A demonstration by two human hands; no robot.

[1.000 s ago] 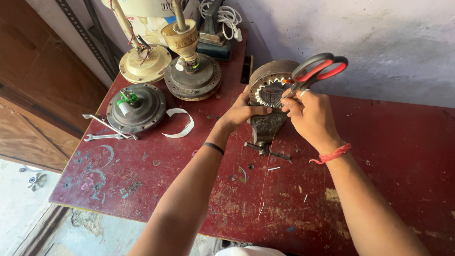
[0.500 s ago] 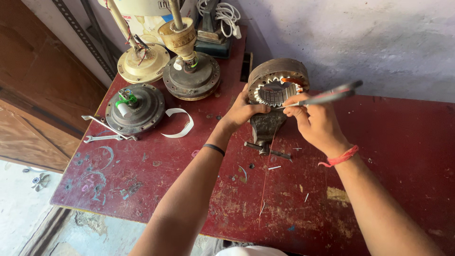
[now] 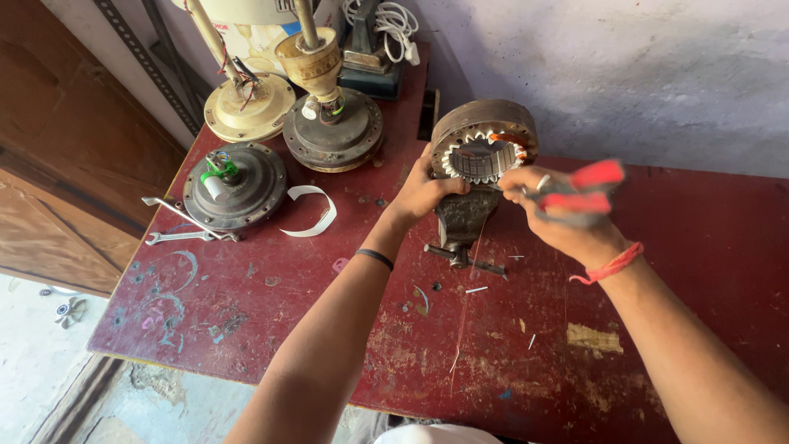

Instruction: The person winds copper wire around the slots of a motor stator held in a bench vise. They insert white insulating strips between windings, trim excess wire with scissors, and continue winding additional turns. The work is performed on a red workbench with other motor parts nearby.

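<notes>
A round fan motor stator (image 3: 486, 136) with toothed inner ring and copper windings stands upright in a small bench vise (image 3: 463, 226) on the red table (image 3: 271, 304). My left hand (image 3: 426, 191) grips the stator's lower left edge. My right hand (image 3: 552, 215) is closed on red-handled scissors (image 3: 585, 189), blurred, just right of the stator, and a thin wire runs down from the hand to the table.
At the back left stand a dark motor housing (image 3: 237, 182), a cream fan canopy (image 3: 246, 103) and another motor with a rod (image 3: 331, 123). Two spanners (image 3: 182, 226) and a white strip (image 3: 311, 212) lie beside them. A wall rises behind; the table's front edge drops to the floor.
My right hand has turned the scissors from raised above the stator down to its right side. My left hand stays on the stator.
</notes>
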